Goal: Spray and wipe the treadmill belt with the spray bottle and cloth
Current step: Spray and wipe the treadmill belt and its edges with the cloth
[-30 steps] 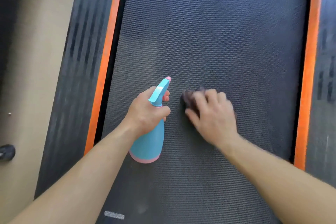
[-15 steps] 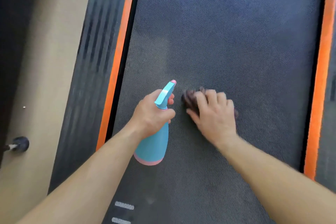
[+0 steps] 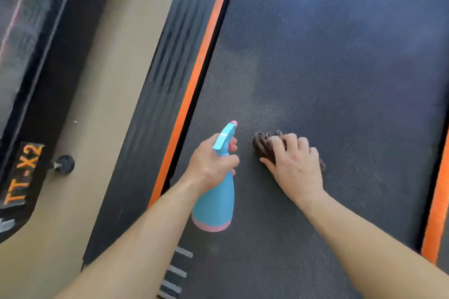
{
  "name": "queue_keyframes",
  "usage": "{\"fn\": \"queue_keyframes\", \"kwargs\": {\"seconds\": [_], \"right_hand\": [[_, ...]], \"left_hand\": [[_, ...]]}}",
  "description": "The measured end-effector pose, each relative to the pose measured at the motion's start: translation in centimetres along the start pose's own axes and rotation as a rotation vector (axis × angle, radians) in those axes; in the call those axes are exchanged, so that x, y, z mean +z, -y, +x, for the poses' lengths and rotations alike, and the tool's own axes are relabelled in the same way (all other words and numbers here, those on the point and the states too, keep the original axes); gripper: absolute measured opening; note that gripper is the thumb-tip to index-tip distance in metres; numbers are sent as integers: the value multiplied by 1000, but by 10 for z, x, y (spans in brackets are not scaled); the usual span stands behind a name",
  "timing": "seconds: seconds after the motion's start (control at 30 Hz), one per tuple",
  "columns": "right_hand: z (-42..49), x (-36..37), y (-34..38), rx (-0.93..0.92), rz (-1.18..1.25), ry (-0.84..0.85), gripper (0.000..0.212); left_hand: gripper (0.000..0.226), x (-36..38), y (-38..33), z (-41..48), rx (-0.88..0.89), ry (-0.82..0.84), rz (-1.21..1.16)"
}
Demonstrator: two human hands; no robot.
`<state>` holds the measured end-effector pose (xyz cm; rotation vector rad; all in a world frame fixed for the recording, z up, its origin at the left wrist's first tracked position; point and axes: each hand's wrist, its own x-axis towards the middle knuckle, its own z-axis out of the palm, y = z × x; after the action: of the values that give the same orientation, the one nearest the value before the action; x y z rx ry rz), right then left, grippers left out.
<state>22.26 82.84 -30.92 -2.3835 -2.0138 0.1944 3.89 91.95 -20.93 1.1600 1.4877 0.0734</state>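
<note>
The dark textured treadmill belt (image 3: pixel 328 60) fills most of the view. My left hand (image 3: pixel 211 164) grips the neck of a blue spray bottle (image 3: pixel 215 204) with a pink base and pink nozzle tip, held just above the belt near its left edge, nozzle pointing away from me. Just right of it, my right hand (image 3: pixel 295 165) presses flat on a bunched dark brown cloth (image 3: pixel 263 144) lying on the belt; most of the cloth is hidden under the fingers. A paler patch shows on the belt beyond the bottle.
Orange strips (image 3: pixel 194 85) and dark ribbed side rails (image 3: pixel 150 109) border the belt on both sides. Left of the treadmill lies tan floor (image 3: pixel 80 94), a small black foot (image 3: pixel 64 164), and a neighbouring machine labelled TT-X2 (image 3: pixel 23 175).
The view has swung to the left, revealing more floor and the neighbouring machine. Both hands keep their hold on bottle and cloth at about the same spot on the belt.
</note>
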Motion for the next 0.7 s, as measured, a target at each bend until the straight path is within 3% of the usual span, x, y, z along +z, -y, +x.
{"fn": "queue_keyframes", "kwargs": {"seconds": [0.1, 0.2, 0.33, 0.47, 0.7], "right_hand": [[-23, -5, 4, -90, 82, 46, 50], [-7, -14, 7, 34, 150, -37, 50], [36, -27, 12, 171, 236, -122, 51], [62, -28, 21, 174, 233, -123, 52], [79, -30, 32, 184, 254, -137, 54]], "left_hand": [[38, -4, -3, 1, -7, -24, -24], [31, -8, -10, 14, -29, -27, -33], [40, -18, -16, 36, -15, -68, -44], [46, -32, -21, 49, -17, -61, -36], [29, -46, -24, 61, -31, -17, -5]]}}
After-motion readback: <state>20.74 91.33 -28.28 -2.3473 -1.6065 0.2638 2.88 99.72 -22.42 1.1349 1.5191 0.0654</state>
